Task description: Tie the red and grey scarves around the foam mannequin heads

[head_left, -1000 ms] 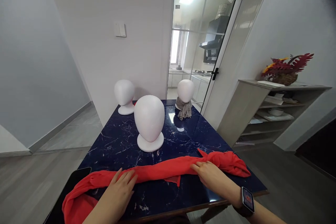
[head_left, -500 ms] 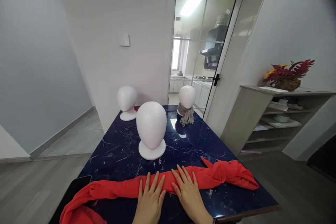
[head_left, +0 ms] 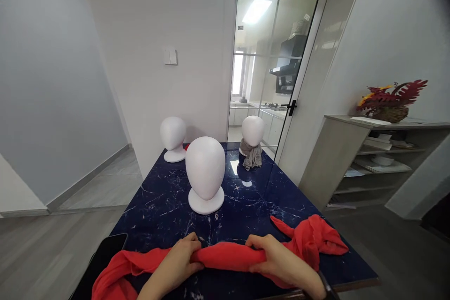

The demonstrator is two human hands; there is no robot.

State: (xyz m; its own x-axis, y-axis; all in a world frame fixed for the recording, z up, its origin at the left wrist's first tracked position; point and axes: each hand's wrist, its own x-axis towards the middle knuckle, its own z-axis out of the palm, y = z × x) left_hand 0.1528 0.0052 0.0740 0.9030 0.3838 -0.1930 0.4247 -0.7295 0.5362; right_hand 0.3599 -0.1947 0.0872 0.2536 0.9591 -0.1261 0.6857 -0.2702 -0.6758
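Observation:
A long red scarf, folded into a band, stretches across the near side of the dark blue marbled table. My left hand grips it left of the middle, fingers over the far edge and thumb on the near side. To the right, my right hand pinches the band the same way, and the stretch between the hands is taut. The scarf's right end lies bunched on the table; its left end droops at the near left edge. Beyond the scarf stands a bare white mannequin head on a round base.
Two more white heads stand at the back: one on the left, and one on the right wearing a grey scarf. A black flat object lies at the near left. A shelf unit stands right of the table.
Both hands lay flat on the scarf with fingers spread. Now they have moved apart and closed around it, and its middle is gathered narrower.

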